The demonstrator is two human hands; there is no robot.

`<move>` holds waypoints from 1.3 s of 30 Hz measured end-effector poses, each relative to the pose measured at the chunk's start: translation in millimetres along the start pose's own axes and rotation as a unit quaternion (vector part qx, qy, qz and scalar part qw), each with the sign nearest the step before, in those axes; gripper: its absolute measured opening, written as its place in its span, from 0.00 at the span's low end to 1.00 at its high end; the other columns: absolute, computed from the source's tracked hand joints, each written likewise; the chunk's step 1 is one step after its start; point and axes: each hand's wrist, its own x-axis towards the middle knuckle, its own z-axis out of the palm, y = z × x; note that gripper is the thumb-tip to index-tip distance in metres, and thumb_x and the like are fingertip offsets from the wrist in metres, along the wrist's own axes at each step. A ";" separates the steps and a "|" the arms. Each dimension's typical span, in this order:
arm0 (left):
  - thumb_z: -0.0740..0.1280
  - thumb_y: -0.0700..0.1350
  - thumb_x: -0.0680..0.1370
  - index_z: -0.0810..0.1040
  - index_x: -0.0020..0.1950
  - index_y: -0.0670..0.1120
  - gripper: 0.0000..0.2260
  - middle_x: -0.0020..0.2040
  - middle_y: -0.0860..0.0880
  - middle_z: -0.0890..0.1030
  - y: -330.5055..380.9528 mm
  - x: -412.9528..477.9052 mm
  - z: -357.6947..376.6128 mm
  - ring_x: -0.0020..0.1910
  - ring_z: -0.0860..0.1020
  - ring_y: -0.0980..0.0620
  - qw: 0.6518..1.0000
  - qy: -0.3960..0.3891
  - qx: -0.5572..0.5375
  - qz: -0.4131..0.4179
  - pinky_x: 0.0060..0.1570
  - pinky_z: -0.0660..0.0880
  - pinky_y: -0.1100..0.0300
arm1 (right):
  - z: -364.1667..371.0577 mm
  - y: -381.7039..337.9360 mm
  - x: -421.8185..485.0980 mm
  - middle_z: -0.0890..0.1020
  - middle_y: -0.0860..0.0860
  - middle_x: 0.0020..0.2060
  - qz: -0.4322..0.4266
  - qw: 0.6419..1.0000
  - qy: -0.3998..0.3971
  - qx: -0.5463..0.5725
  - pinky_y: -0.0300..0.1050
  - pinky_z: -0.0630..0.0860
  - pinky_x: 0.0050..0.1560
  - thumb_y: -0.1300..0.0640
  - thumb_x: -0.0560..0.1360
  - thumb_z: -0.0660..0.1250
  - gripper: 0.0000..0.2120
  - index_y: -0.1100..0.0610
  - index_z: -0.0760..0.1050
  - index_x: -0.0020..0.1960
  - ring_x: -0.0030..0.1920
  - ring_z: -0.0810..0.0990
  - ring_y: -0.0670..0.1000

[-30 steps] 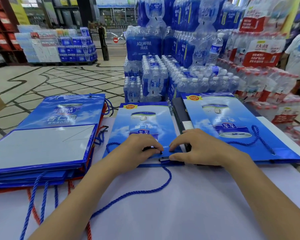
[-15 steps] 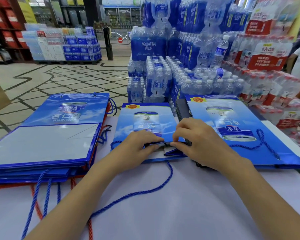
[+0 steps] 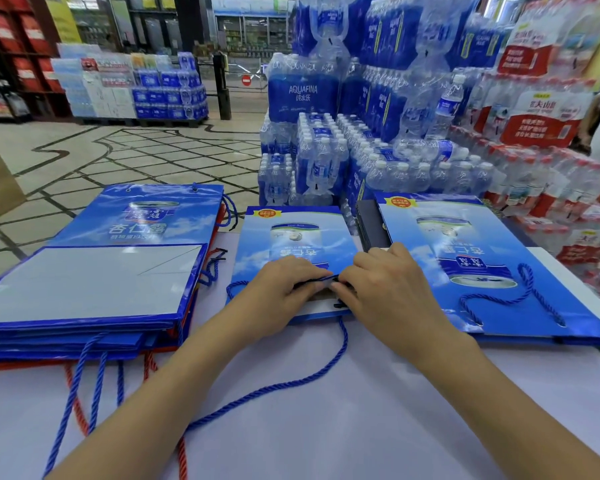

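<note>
**Both grips at the mouth of the middle bag**

A flat blue glossy paper bag (image 3: 291, 237) printed with a can and clouds lies on the white counter (image 3: 361, 427), between two piles of like bags. The left grip (image 3: 284, 289) and the right grip (image 3: 385, 289) meet at its near edge, knuckles up and fingers curled. Each grasps the upper layer of the bag's mouth, which stands slightly raised off the layer beneath. The fingertips are touching or nearly so.

The bag's blue twisted rope handle (image 3: 342, 355) runs from under the hands toward the viewer and curves left across the counter.

The left stack of blue bags (image 3: 94, 282) sits just beside the bag, its cords hanging over the near side. The right stack of blue bags (image 3: 465, 244) lies close on the other side. Shrink-wrapped packs of bottled water (image 3: 326, 161) rise behind the counter.
</note>
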 end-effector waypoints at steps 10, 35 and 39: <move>0.57 0.48 0.80 0.80 0.60 0.50 0.14 0.47 0.53 0.80 -7.4 -1.7 7.5 0.47 0.71 0.51 0.995 -0.005 0.093 -0.027 0.48 0.73 0.48 | 10.7 5.3 -2.1 0.73 0.49 0.27 0.021 0.987 -0.035 0.153 0.44 0.67 0.35 0.56 0.70 0.68 0.10 0.56 0.72 0.31 0.28 0.71 0.53; 0.56 0.41 0.83 0.76 0.62 0.46 0.12 0.49 0.52 0.71 3.0 3.7 7.7 0.52 0.69 0.55 0.992 -0.062 0.039 -0.101 0.57 0.66 0.61 | 4.1 0.1 -1.6 0.77 0.50 0.29 -0.017 0.995 -0.044 0.082 0.46 0.70 0.31 0.53 0.71 0.73 0.08 0.55 0.78 0.36 0.30 0.76 0.54; 0.57 0.41 0.83 0.77 0.60 0.45 0.11 0.47 0.54 0.69 0.8 3.5 7.4 0.50 0.68 0.56 0.993 -0.060 0.043 -0.087 0.53 0.64 0.65 | 5.5 2.0 -3.2 0.75 0.50 0.28 -0.009 0.990 -0.048 0.133 0.43 0.68 0.30 0.58 0.69 0.70 0.07 0.56 0.76 0.34 0.28 0.73 0.54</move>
